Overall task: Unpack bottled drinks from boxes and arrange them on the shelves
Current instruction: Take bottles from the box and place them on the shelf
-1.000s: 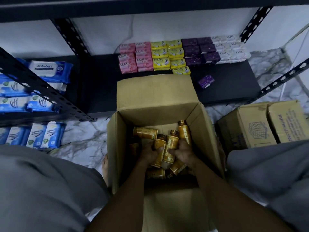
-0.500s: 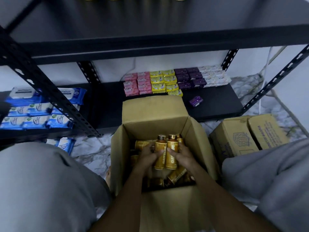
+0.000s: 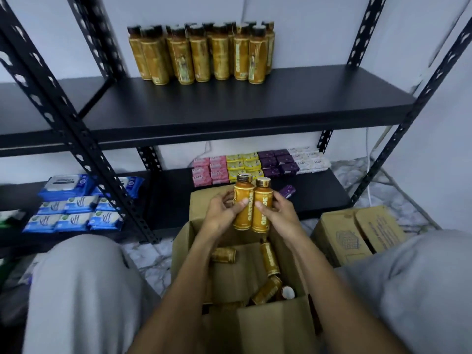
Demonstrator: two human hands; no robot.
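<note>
Head — bottles (image 3: 249, 194) clasped between left hand (image 3: 221, 214), right hand (image 3: 281, 213).

Coloured soap bars (image 3: 255, 164) lie right of blue wipe packs (image 3: 74, 210).

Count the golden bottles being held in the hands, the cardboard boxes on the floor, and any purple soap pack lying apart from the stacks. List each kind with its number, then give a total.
Held bottles: 2
Cardboard boxes: 2 (one open, one closed)
Loose purple soap pack: 1
Total: 5
</note>
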